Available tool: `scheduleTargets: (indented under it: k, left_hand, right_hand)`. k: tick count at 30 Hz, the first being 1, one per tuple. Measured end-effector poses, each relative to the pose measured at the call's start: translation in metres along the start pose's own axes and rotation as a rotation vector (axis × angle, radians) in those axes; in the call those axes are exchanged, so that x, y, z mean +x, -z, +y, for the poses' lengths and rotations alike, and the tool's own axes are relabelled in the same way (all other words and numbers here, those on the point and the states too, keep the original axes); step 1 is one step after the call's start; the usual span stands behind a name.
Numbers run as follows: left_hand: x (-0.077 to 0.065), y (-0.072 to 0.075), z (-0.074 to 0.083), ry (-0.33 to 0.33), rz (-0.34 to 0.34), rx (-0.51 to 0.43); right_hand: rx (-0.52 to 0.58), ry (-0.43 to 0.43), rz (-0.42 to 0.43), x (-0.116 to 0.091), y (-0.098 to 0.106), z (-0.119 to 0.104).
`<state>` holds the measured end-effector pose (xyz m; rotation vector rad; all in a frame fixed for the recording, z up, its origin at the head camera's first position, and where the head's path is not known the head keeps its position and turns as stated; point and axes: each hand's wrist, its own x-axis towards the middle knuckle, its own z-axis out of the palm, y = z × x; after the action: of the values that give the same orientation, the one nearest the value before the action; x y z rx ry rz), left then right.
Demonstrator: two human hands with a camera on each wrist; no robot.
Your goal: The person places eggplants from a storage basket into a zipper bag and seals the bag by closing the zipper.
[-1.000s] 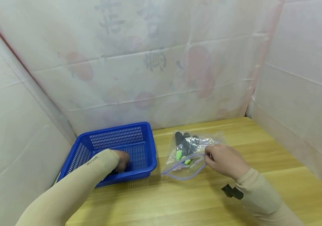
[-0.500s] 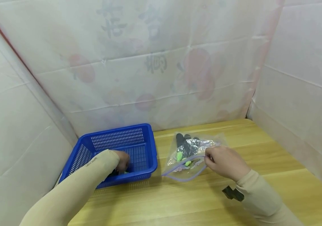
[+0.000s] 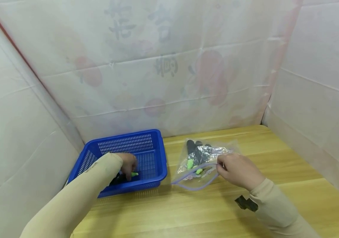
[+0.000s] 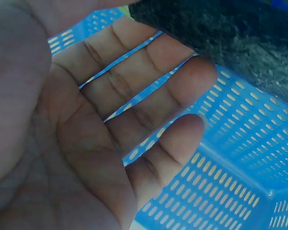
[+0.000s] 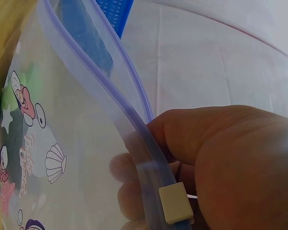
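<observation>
So the left hand is down inside a blue plastic basket, pinching a dark, long, smooth-looking eggplant near its pale green stem end. Thumb on one side, fingers fairly long on the other, with gaps between them in the left wrist view. The eggplant sits low by the basket's near wall, tilt hard to judge.

The basket's all slotted mesh, rounded corners, thick smooth rim. Its back edge is right by the pale, creased sheet with faded red blotches and lettering, and its left side is close to the sheeting too. Most of the elbow room for that hand is to its right, over the mesh floor.

Right hand has the lip of a clear, crinkly zip bag between thumb and fingers, next to a little cream slider. The purple zip edge gapes in a leaf shape towards the person. Inside are more dark eggplants with green ends, and the plastic has shell and star prints.

Table is yellowish striped wood: narrow strip between basket and bag, way more spread right and in front.
</observation>
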<state>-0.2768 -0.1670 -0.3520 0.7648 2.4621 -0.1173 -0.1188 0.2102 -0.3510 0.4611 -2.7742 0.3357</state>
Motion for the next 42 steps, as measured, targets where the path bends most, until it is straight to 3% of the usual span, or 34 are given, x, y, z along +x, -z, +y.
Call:
scheduleTargets:
  k: [8,15,25,42]
  left_hand:
    - [-0.003,0.011,-0.009,-0.075,0.075,-0.007]
    - [-0.01,0.017,-0.012,-0.086,0.115,-0.012]
    - [-0.025,0.022,-0.022,-0.094,0.231,-0.044]
    - [-0.03,0.022,-0.03,-0.091,0.326,-0.061]
  right_hand:
    - [-0.003,0.01,0.013,0.002,-0.001,0.003]
    - [-0.005,0.013,0.018,0.003,-0.003,0.004]
    - [-0.002,0.024,0.022,0.008,-0.005,0.004]
    - [0.003,0.02,0.02,0.009,-0.006,0.004]
